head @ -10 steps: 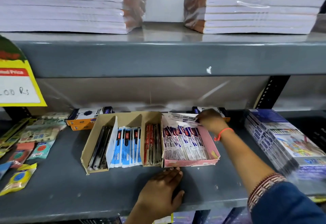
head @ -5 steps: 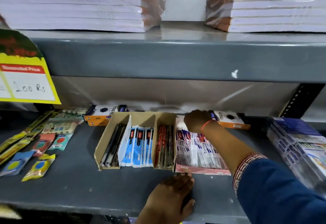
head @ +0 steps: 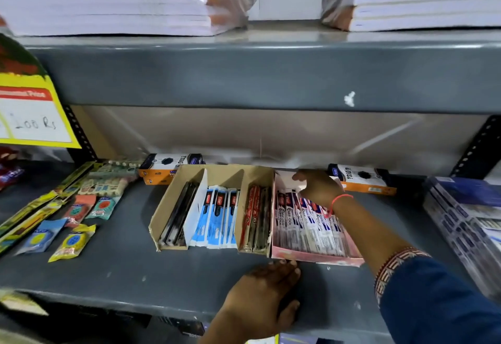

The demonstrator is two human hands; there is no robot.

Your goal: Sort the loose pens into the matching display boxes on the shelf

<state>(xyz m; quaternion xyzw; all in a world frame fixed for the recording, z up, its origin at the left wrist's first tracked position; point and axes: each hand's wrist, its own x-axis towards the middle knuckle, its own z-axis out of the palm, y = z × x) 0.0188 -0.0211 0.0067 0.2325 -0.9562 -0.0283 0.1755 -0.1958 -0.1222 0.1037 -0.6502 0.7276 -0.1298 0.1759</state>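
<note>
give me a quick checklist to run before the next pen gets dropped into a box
1. Right hand at the back of the pink box: ok.
2. Right hand holding a pen: cannot tell, the fingers hide it.
3. Left hand flat on the shelf, fingertips at the pink box's front edge: ok.
4. Pink box packets lying in a row: ok.
5. Cardboard box compartments hold separate black, blue and red packs: ok.
6. Loose pens left to sort: cannot tell, none plainly visible.
</note>
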